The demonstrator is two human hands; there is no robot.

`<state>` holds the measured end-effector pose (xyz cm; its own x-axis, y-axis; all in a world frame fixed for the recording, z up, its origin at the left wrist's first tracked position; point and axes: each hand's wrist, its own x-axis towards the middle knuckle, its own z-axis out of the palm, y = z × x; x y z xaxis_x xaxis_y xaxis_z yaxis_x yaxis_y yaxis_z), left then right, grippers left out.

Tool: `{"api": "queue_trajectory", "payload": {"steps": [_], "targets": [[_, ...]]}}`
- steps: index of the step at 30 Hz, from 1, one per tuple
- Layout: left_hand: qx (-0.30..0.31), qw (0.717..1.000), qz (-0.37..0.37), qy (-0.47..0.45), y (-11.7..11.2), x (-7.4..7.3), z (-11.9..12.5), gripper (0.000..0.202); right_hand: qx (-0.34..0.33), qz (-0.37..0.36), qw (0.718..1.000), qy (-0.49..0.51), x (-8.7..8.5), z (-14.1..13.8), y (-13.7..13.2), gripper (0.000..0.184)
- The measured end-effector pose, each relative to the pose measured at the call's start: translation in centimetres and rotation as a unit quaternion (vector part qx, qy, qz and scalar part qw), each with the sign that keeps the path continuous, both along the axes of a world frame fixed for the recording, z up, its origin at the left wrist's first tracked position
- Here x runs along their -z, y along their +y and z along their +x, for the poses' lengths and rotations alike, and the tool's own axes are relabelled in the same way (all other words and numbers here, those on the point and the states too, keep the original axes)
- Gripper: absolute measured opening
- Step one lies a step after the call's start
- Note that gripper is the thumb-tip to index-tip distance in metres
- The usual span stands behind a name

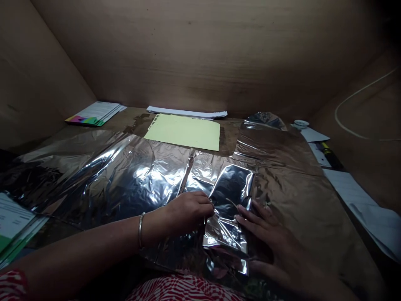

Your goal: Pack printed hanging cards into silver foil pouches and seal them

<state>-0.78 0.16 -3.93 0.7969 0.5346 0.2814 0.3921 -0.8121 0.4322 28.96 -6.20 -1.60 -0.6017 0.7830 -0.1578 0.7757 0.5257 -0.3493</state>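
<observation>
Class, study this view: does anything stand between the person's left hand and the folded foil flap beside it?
Nothing visible does: the left hand reaches the folded foil flap directly at its edge, with the right hand spread at its other side.

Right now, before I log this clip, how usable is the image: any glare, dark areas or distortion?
In the head view, white glare blooms on the crumpled aluminium foil, the right hand sinks into shadow while the left hand stays clearer, the top right corner falls dark, and the wide lens seems to bow the brown walls outward. No heavy motion blur shows.
</observation>
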Motion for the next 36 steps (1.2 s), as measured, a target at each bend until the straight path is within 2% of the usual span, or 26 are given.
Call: {"api": "queue_trajectory", "payload": {"steps": [2, 6, 9, 12, 15, 18, 21, 24, 26, 28, 29, 31, 33, 34, 36], "targets": [[-0.015, 1.0, -0.026, -0.011, 0.1, 0.0, 0.0, 0.013, 0.017, 0.02, 1.0, 0.004, 0.3, -0.4, -0.3, 0.075], [-0.027, 0.997, -0.071, -0.029, 0.5, -0.3, 0.1, 0.013, 0.071, 0.071, 0.994, 0.048, 1.4, -1.4, -0.7, 0.052], [-0.032, 0.994, -0.1, -0.038, 0.8, -0.9, 0.2, 0.012, 0.118, 0.079, 0.983, 0.118, 1.7, -2.2, -1.0, 0.038], [-0.065, 0.989, -0.126, -0.035, 0.8, -1.6, 0.6, 0.013, 0.202, 0.06, 0.96, 0.186, 1.6, -3.1, -1.1, 0.033], [-0.116, 0.982, -0.148, -0.009, 0.7, -2.1, 1.5, 0.015, 0.29, 0.085, 0.927, 0.223, 1.8, -3.7, -0.9, 0.03], [-0.188, 0.971, -0.144, 0.034, 0.8, -2.1, 2.4, 0.015, 0.333, 0.133, 0.913, 0.195, 2.2, -4.0, -0.4, 0.032], [-0.247, 0.956, -0.15, 0.06, 0.8, -2.2, 3.0, 0.018, 0.329, 0.148, 0.924, 0.124, 2.4, -4.0, 0.2, 0.037], [-0.264, 0.949, -0.148, 0.087, 0.7, -2.4, 3.3, 0.022, 0.328, 0.176, 0.927, 0.044, 2.4, -4.1, 0.5, 0.037], [-0.263, 0.954, -0.098, 0.106, 0.6, -2.2, 3.4, 0.023, 0.339, 0.194, 0.921, 0.001, 2.3, -4.3, 0.5, 0.033], [-0.245, 0.963, 0.001, 0.109, 0.7, -1.9, 3.4, 0.025, 0.34, 0.229, 0.912, -0.015, 2.1, -4.5, 0.6, 0.025], [-0.215, 0.97, 0.052, 0.104, 0.9, -1.8, 3.3, 0.029, 0.324, 0.254, 0.911, -0.017, 2.1, -4.6, 0.7, 0.022], [-0.101, 0.984, 0.107, 0.097, 1.6, -1.6, 2.9, 0.043, 0.239, 0.29, 0.926, -0.021, 2.0, -4.4, 1.1, 0.035], [0.028, 0.99, 0.085, 0.108, 2.8, -1.7, 2.4, 0.049, 0.127, 0.272, 0.953, -0.029, 2.1, -3.7, 1.6, 0.05], [0.072, 0.989, 0.06, 0.117, 3.5, -1.8, 2.1, 0.047, 0.085, 0.243, 0.966, -0.034, 2.3, -3.1, 1.9, 0.053], [0.1, 0.987, 0.01, 0.126, 4.6, -2.1, 1.4, 0.047, 0.048, 0.184, 0.981, -0.042, 2.5, -1.9, 2.4, 0.058]]}}
